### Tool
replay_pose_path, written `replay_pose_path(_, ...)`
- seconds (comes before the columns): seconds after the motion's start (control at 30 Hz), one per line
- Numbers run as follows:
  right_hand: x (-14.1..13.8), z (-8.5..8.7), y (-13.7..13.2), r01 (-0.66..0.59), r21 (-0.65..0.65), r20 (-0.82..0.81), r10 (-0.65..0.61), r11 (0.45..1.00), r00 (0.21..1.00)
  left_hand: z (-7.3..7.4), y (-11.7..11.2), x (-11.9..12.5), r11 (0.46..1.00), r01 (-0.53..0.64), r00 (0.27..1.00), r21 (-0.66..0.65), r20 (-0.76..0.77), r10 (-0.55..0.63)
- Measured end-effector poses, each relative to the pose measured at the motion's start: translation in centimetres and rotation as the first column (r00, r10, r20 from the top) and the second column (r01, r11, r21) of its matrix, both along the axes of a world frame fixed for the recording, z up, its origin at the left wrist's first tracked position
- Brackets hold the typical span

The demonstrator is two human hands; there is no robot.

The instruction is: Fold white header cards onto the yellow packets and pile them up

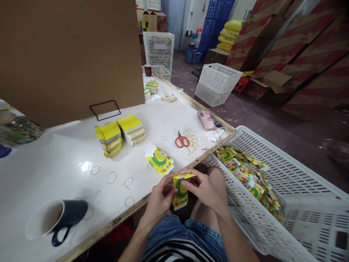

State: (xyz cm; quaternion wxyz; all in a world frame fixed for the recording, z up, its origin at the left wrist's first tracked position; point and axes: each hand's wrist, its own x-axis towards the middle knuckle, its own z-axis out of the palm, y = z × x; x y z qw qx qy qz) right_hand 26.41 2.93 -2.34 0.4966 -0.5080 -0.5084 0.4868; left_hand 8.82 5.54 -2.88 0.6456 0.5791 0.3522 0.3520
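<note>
A small yellow and green carton (180, 190) with its top flap lifted is held over my lap, just off the table's front edge. My left hand (159, 201) grips its left side from below. My right hand (204, 187) pinches the open flap and the right side. A short stack of flat cartons of the same print (159, 160) lies on the white table (54, 174) just beyond my hands. Two bundles of yellow folded cartons (120, 134) stand further back.
Red-handled scissors (181, 141) lie among loose rubber bands (195, 142) at the table's right end. A dark mug (54, 221) lies tipped at the near left. A white crate (272, 189) with several cartons stands at my right. A brown cardboard sheet (71, 54) walls the table's back.
</note>
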Motion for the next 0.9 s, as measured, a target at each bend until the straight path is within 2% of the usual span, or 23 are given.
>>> replay_pose_path(0.13,0.3,0.5,0.0,0.007,0.062,-0.032,-0.005,0.998,0.999,0.1,0.1,-0.2,0.999,-0.027,0.999,0.024,-0.037,0.027)
replay_pose_path(0.27,0.2,0.9,0.1,-0.018,0.0,-0.009,0.018,1.0,1.0,0.2,0.1,-0.2,0.997,-0.076,0.996,0.015,-0.036,0.076)
replay_pose_path(0.33,0.0,0.7,0.2,0.001,-0.021,0.037,-0.001,1.0,0.999,0.4,0.1,-0.2,0.998,-0.058,0.998,-0.009,0.016,0.058)
replay_pose_path(0.47,-0.6,0.3,0.3,0.106,0.044,0.198,-0.112,0.993,0.974,1.0,0.3,-0.1,0.995,0.027,0.993,-0.095,0.12,-0.015)
replay_pose_path(0.63,-1.1,0.5,0.1,0.089,0.091,0.275,-0.111,0.992,0.955,1.4,0.6,-0.2,0.986,-0.009,0.986,-0.168,0.165,0.038)
replay_pose_path(0.7,-1.1,0.5,0.0,0.1,0.101,0.247,-0.122,0.99,0.961,1.3,0.6,-0.2,0.983,-0.012,0.984,-0.184,0.173,0.044)
replay_pose_path(0.77,-1.0,0.2,0.0,0.171,0.127,0.185,-0.193,0.977,0.964,1.0,0.5,-0.2,0.984,-0.004,0.983,-0.181,0.182,0.037)
replay_pose_path(0.83,-1.0,-0.2,0.1,0.228,0.143,0.081,-0.241,0.963,0.967,0.8,0.4,-0.1,0.989,-0.004,0.984,-0.148,0.178,0.03)
replay_pose_path(0.9,-1.2,-0.6,0.2,0.237,0.147,-0.029,-0.235,0.96,0.971,0.7,0.3,0.1,0.996,-0.019,0.987,-0.082,0.156,0.032)
